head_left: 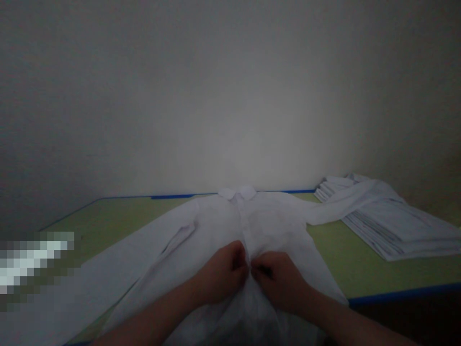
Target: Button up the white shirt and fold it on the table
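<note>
A white long-sleeved shirt (216,226) lies spread on the table, front side up, with its collar at the far edge. My left hand (230,269) and my right hand (273,276) meet over the front placket, below the chest. Both are closed, fingertips pinching the placket edges from either side. A button between the fingers is too small to make out. The left sleeve in view stretches toward the near left corner; the other sleeve reaches right, across a stack of folded white garments.
The green table (118,216) has blue edging and stands against a grey wall (230,96). A stack of folded white garments (392,223) sits at the right. A blurred-out bright patch (32,264) covers part of the left side.
</note>
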A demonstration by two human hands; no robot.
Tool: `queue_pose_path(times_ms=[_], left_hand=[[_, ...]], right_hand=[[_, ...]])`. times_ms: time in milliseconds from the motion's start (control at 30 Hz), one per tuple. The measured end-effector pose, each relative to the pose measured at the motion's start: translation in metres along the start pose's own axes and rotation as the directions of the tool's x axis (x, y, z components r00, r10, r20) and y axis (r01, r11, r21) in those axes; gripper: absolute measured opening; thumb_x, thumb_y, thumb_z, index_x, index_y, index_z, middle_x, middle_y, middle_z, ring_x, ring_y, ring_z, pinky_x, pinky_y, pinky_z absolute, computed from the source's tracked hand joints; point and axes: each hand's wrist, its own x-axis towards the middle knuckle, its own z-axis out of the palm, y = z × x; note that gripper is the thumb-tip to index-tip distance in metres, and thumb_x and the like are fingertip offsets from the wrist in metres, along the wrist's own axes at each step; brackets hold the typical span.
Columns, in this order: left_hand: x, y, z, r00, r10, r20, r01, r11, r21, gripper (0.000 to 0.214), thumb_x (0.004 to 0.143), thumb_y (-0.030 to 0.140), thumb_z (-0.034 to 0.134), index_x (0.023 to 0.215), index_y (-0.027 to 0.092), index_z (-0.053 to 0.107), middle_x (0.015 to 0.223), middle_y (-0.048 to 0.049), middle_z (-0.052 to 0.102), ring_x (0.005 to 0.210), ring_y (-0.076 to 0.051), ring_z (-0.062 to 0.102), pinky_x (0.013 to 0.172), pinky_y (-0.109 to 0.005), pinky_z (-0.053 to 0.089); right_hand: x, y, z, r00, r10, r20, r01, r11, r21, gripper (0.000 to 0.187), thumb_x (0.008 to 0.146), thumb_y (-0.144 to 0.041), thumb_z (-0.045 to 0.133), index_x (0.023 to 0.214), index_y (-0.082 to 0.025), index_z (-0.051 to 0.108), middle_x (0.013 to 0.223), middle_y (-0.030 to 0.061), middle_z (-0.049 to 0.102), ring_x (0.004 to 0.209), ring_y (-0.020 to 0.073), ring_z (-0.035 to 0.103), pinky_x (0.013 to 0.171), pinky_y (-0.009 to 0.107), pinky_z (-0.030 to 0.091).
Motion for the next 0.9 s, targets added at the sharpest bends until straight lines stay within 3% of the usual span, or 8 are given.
queue_pose_path(times_ms=[200, 367, 533, 733, 900], left_hand=[[0.001, 0.000, -0.002, 0.998, -0.003, 0.058, 0.005, 0.999, -0.045, 0.011, 0.067, 0.016, 0.046, 0.077, 0.018, 0.045, 0.069, 0.0027, 0.051, 0.064, -0.011, 0.045, 0.056, -0.021, 0.032], [-0.002, 0.001, -0.006, 0.993, 0.038, 0.115, -0.021, 0.989, -0.147, 0.010, 0.068, 0.016, 0.046, 0.078, 0.019, 0.045, 0.070, 0.0035, 0.050, 0.066, -0.010, 0.045, 0.059, -0.021, 0.035], [0.001, -0.002, -0.002, 0.995, 0.003, 0.102, 0.017, 0.981, -0.191, 0.012, 0.065, 0.016, 0.048, 0.075, 0.019, 0.043, 0.069, 0.0042, 0.048, 0.066, -0.010, 0.044, 0.057, -0.021, 0.034], [0.005, -0.003, 0.006, 0.991, -0.085, 0.103, 0.119, 0.912, -0.393, 0.014, 0.066, 0.021, 0.052, 0.073, 0.019, 0.040, 0.061, 0.0064, 0.043, 0.058, -0.009, 0.041, 0.052, -0.020, 0.031], [0.004, -0.005, 0.008, 0.997, -0.070, 0.032, 0.077, 0.929, -0.361, 0.012, 0.066, 0.017, 0.050, 0.073, 0.018, 0.040, 0.060, 0.0066, 0.042, 0.057, -0.008, 0.040, 0.052, -0.020, 0.030]], right_hand=[[0.003, 0.003, -0.009, 0.995, -0.022, 0.094, 0.010, 0.992, 0.124, 0.022, 0.079, -0.019, 0.045, 0.065, -0.015, 0.061, 0.060, -0.0026, 0.055, 0.059, 0.0084, 0.047, 0.056, 0.020, 0.032], [0.010, 0.011, -0.012, 0.975, 0.039, 0.218, -0.103, 0.951, 0.292, 0.020, 0.077, -0.021, 0.047, 0.072, -0.015, 0.065, 0.061, -0.0018, 0.059, 0.057, 0.0087, 0.050, 0.053, 0.019, 0.035], [0.013, 0.006, -0.003, 0.982, 0.145, 0.121, -0.172, 0.950, 0.259, 0.012, 0.066, -0.021, 0.058, 0.074, -0.015, 0.064, 0.065, 0.0001, 0.063, 0.059, 0.0096, 0.053, 0.053, 0.019, 0.037], [0.010, -0.003, 0.002, 0.991, 0.120, 0.052, -0.128, 0.970, 0.207, 0.009, 0.064, -0.017, 0.055, 0.071, -0.016, 0.062, 0.065, -0.0004, 0.062, 0.061, 0.0097, 0.054, 0.054, 0.019, 0.036], [0.010, 0.004, 0.003, 0.990, 0.129, 0.060, -0.142, 0.919, 0.368, 0.026, 0.063, -0.016, 0.058, 0.089, -0.017, 0.055, 0.066, -0.0023, 0.061, 0.058, 0.0095, 0.054, 0.052, 0.018, 0.037]])
